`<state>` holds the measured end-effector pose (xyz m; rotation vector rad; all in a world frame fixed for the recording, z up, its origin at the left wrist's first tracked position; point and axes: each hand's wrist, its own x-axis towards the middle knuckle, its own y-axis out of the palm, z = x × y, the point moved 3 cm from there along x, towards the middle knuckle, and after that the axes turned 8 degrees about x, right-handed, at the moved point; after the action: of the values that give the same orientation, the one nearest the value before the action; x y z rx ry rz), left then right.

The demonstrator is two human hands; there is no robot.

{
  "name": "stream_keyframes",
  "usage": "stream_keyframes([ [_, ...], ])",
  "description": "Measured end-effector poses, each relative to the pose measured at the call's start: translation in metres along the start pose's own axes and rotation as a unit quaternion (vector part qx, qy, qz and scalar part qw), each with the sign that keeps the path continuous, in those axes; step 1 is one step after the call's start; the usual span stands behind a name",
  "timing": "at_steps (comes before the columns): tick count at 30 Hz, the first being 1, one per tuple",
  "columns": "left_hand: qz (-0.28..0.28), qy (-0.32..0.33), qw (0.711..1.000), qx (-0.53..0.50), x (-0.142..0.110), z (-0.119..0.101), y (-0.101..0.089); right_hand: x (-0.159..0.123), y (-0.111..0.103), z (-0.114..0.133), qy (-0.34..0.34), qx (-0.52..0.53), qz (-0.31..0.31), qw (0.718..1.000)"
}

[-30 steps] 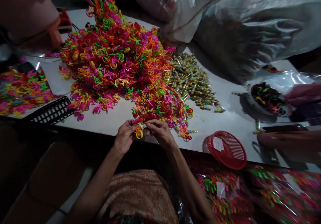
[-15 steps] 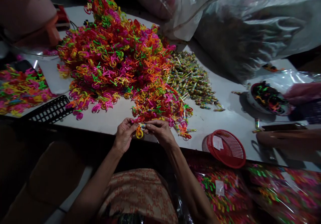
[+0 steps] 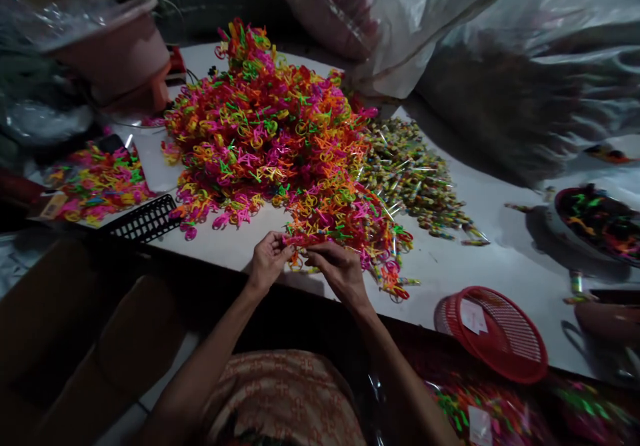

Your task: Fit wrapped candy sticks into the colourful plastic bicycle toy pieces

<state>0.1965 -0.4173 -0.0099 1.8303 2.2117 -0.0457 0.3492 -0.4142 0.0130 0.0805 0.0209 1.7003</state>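
My left hand (image 3: 270, 261) is closed in a pinch on a small pinkish-red plastic piece (image 3: 301, 240) at the front of the table. Close beside it, my right hand (image 3: 341, 271) has thumb and fingers pressed together near the piece's other end; what lies between those fingertips is too small and dim to make out. Just beyond both hands rises a big heap of bright plastic pieces (image 3: 280, 133) in pink, red, orange, yellow and green. To its right spreads a pile of small printed tubes in clear wrap (image 3: 420, 173).
A red mesh basket (image 3: 493, 333) stands at the table's front edge, right. Further right is a bowl (image 3: 555, 223) of dark and coloured pieces. A black perforated tray (image 3: 143, 219) lies left, near a pink tub (image 3: 117, 53). Large plastic sacks (image 3: 540, 79) line the back.
The view has swung left, so everything sits further right in it. The yellow ring and printed tube seen between my hands no longer show there; the pinkish-red piece shows more plainly.
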Motion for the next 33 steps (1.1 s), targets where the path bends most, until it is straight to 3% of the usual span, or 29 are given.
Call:
stream_keyframes([
  [3,-0.069,0.111,0.981,0.142,0.022,-0.022,-0.022,0.027,-0.009,0.022,-0.132,-0.143,-0.036,0.980],
  [6,-0.120,0.185,0.903,0.370,0.044,-0.044,-0.048,0.046,-0.017,0.043,-0.223,-0.285,-0.076,0.929],
  [9,-0.093,0.170,0.822,0.535,0.063,-0.050,-0.062,0.039,-0.027,0.051,-0.265,-0.348,-0.118,0.891],
  [12,-0.042,0.187,0.746,0.638,0.075,-0.049,-0.061,0.018,-0.046,0.042,-0.265,-0.344,-0.158,0.887],
  [14,-0.040,0.214,0.706,0.674,0.081,-0.047,-0.058,0.009,-0.071,0.033,-0.238,-0.348,-0.186,0.887],
  [17,-0.070,0.243,0.691,0.678,0.085,-0.044,-0.059,0.012,-0.127,0.023,-0.122,-0.413,-0.236,0.871],
  [18,-0.067,0.244,0.684,0.684,0.086,-0.042,-0.059,0.017,-0.148,0.021,-0.056,-0.458,-0.243,0.853],
  [21,-0.018,0.234,0.643,0.729,0.089,-0.032,-0.059,0.038,-0.198,0.017,0.136,-0.593,-0.217,0.763],
  [23,0.006,0.229,0.626,0.746,0.090,-0.027,-0.057,0.051,-0.215,0.014,0.194,-0.628,-0.192,0.729],
  [26,-0.022,0.250,0.655,0.712,0.091,-0.030,-0.052,0.060,-0.221,0.010,0.207,-0.636,-0.175,0.722],
  [28,-0.072,0.274,0.711,0.644,0.090,-0.037,-0.049,0.061,-0.218,0.008,0.206,-0.644,-0.163,0.719],
  [31,-0.149,0.291,0.818,0.474,0.090,-0.047,-0.052,0.059,-0.216,0.006,0.190,-0.652,-0.137,0.721],
  [33,-0.191,0.278,0.864,0.373,0.090,-0.051,-0.057,0.059,-0.218,0.006,0.157,-0.650,-0.141,0.730],
])
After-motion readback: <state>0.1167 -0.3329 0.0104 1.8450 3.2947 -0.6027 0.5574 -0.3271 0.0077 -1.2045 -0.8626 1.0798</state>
